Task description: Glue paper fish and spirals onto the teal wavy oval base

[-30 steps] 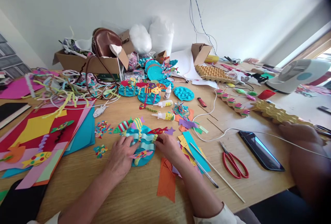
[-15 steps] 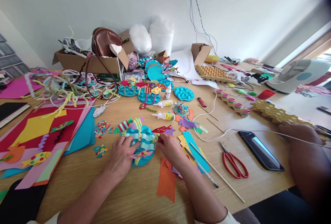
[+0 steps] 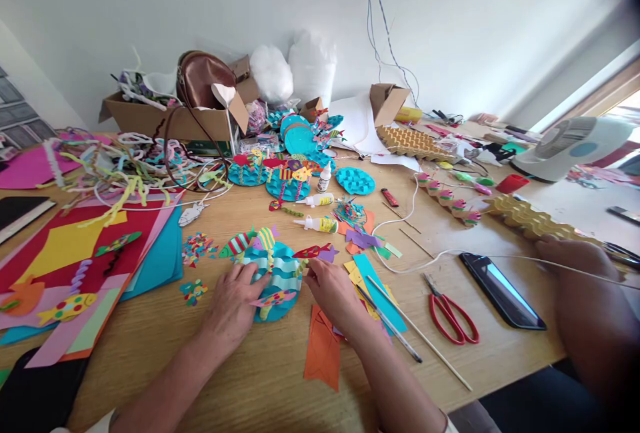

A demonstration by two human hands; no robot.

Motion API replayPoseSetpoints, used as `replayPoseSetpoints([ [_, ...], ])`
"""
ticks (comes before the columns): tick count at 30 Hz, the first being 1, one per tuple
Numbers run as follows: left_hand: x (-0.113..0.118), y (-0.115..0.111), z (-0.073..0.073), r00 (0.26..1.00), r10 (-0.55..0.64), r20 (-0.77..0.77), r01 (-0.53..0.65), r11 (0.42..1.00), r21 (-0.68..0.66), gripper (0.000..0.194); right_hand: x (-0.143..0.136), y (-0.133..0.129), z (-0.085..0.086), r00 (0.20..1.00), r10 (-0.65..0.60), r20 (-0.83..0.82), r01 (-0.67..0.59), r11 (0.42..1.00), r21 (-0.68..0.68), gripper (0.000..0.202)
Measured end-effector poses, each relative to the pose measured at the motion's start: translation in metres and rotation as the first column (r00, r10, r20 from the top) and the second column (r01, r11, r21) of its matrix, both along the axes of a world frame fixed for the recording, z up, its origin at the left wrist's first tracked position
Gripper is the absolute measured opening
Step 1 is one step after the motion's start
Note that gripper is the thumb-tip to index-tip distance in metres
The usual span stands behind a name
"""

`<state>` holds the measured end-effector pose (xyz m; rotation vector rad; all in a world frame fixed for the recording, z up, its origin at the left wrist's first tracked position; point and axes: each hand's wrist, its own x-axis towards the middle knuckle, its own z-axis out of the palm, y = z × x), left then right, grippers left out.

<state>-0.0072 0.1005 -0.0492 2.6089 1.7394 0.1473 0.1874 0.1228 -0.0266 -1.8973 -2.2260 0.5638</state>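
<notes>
In front of me on the table lies a round blue paper craft (image 3: pixel 280 310) with wavy pale-blue strips and paper fish on fuzzy stems. My left hand (image 3: pixel 233 300) grips its left side, fingers over the strips. At the right edge, my right hand (image 3: pixel 327 286) pinches a green pipe cleaner (image 3: pixel 301 268); a red paper fish (image 3: pixel 311 251) sits above it, beside a purple paper piece. A spotted pink fish (image 3: pixel 274 298) stands at the front, striped fish (image 3: pixel 237 244) at the back. My right fingertips are partly hidden.
Nearby lie paper dots (image 3: pixel 194 292), glue bottles (image 3: pixel 320 224), orange paper (image 3: pixel 321 346), a pen (image 3: pixel 390 324), a stick (image 3: pixel 420 333), red-handled scissors (image 3: pixel 453 316) and a phone (image 3: pixel 503 292). Another person's hand (image 3: pixel 565 253) rests at right. A white cable (image 3: pixel 450 253) crosses the table.
Both my hands stay almost in place at the blue craft, with only a slight shift of the right hand. The view has moved a little.
</notes>
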Motion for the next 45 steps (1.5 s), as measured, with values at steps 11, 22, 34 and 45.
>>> replayPoseSetpoints([
  [11, 0.0, 0.0, 0.001, 1.0, -0.009, -0.016, 0.009, 1.0, -0.021, 0.041, -0.003, 0.004, -0.013, 0.958, -0.01, -0.287, 0.039, 0.995, 0.096, 0.008],
  [22, 0.002, 0.0, 0.002, 0.999, 0.015, -0.033, -0.017, 0.998, -0.056, 0.04, -0.005, 0.003, -0.014, 0.945, 0.0, -0.328, 0.035, 0.994, 0.102, 0.008],
  [34, 0.001, 0.0, 0.0, 0.999, 0.034, -0.03, -0.036, 0.998, -0.05, 0.042, -0.005, 0.002, -0.01, 0.955, -0.007, -0.298, 0.03, 0.997, 0.071, 0.011],
  [45, 0.001, 0.0, -0.004, 0.999, 0.021, -0.05, -0.023, 0.999, -0.049, 0.044, -0.002, -0.002, -0.008, 0.968, -0.019, -0.249, 0.029, 0.999, 0.036, 0.016],
])
